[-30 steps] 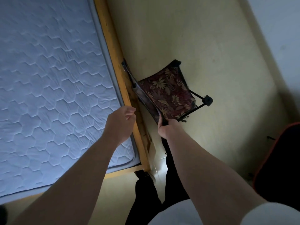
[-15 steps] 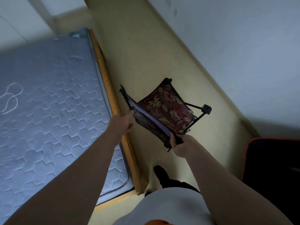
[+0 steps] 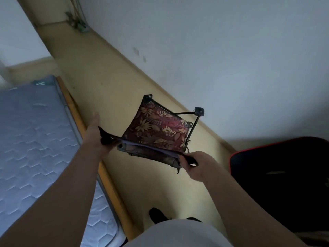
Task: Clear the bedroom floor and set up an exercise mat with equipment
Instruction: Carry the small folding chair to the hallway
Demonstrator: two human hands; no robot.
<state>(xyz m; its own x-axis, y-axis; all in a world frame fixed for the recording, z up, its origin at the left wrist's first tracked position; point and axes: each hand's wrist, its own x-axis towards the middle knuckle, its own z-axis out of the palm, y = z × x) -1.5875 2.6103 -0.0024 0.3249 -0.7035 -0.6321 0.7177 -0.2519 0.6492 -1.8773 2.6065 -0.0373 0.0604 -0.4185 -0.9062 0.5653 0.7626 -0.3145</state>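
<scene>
Holding a folding stool (image 3: 156,132) up off the floor (image 3: 110,82), you have one hand at each end of its near edge. Your right hand (image 3: 197,165) is closed round the near right corner, fingers curled over the dark edge of the fabric and thumb pinching it from above. Your left hand (image 3: 94,130) is at the near left corner, thumb stretched out straight toward the far side, with the dark corner of the seat lying against the palm. Its fingers are hidden behind the fabric, so I cannot tell how far they curl. The stool's seat is dark red cloth printed with gold leaves, and it tilts up away from you, with thin black legs and a square black foot sticking out on the far right side. It hangs in the air between the bed on the left and the wall (image 3: 222,50) on the right. The quilted grey mattress (image 3: 32,132) sits in a wooden bed frame (image 3: 78,118) just left of your left forearm. A black chair with red trim (image 3: 284,175) stands near on the right, close to your right arm. Your dark shoe (image 3: 157,215) shows on the yellowish floor below the stool, and some cables (image 3: 78,24) lie in the far corner.
</scene>
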